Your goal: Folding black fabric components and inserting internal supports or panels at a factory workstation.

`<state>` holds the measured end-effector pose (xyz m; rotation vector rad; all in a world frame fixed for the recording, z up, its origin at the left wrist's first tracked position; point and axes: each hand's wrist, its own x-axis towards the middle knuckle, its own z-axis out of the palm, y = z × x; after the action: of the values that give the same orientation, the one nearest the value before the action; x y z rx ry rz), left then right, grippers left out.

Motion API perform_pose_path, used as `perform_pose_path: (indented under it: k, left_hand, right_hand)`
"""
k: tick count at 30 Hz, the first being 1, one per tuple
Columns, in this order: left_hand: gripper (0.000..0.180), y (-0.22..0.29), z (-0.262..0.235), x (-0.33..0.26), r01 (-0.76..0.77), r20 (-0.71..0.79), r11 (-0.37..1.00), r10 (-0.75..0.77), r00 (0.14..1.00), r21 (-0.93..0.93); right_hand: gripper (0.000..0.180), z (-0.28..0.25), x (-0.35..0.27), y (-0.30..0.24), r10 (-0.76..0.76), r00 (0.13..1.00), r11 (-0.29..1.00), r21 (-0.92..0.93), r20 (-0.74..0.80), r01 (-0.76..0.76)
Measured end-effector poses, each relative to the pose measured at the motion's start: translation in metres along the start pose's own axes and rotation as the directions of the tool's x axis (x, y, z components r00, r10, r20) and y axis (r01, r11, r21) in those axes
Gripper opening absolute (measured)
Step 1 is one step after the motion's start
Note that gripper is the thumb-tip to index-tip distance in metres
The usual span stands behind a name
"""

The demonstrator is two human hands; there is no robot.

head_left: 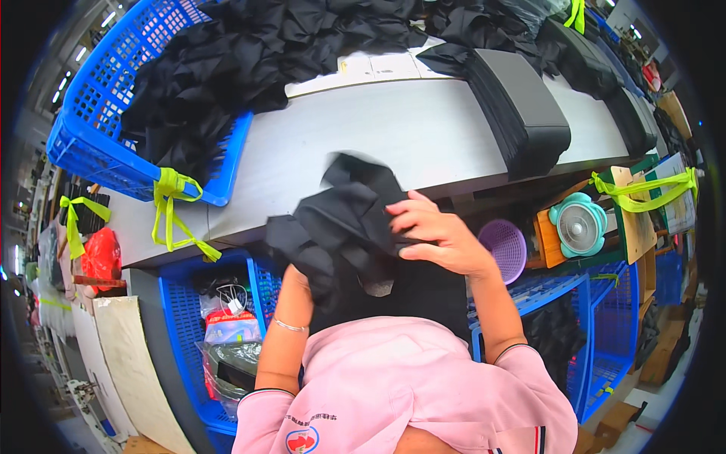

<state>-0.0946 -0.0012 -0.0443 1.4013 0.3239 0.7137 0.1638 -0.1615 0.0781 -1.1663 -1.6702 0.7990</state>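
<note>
In front of my body, at the near edge of the table, is a crumpled bunch of black fabric, raised in loose folds. My left hand goes in under its left side and holds it up; the cloth covers the fingers. At the bunch's right edge is my right hand, its fingers spread and the fingertips against the cloth. A slight blur lies over the top of the fabric. Below it, dark cloth covers my lap, and a small greyish patch shows beneath the folds.
A blue basket heaped with black fabric stands at the far left of the white table. Stacked black panels lie at right. Below the edge are blue crates, a purple basket and a small turquoise fan.
</note>
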Motion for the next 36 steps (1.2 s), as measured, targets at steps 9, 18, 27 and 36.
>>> perform_pose_path:
  k: [9, 18, 27, 36]
  left_hand:
    - [0.046, 0.022, 0.025, 0.036, 0.15, -0.242, 0.883, -0.28, 0.929, -0.445]
    - [0.024, 0.062, 0.033, 0.04, 0.162, -0.625, 0.975, -0.034, 0.78, 0.15]
    - [0.043, 0.032, 0.01, 0.128, 0.27, -0.157, 0.877, -0.355, 0.922, -0.399]
    - [0.033, 0.031, 0.022, 0.127, 0.528, 0.184, 0.729, -0.502, 0.845, -0.435]
  right_hand:
    - [0.031, -0.074, 0.075, 0.051, 0.147, 0.867, 0.983, -0.027, -0.476, -0.181]
    - [0.02, -0.02, 0.049, 0.075, 0.208, 0.65, 0.921, -0.076, -0.731, -0.381]
    - [0.031, 0.035, 0.065, 0.105, 0.296, 0.713, 0.935, 0.041, -0.635, -0.352]
    - [0.029, 0.035, 0.067, 0.114, 0.103, 0.749, 0.752, -0.442, -0.654, -0.489]
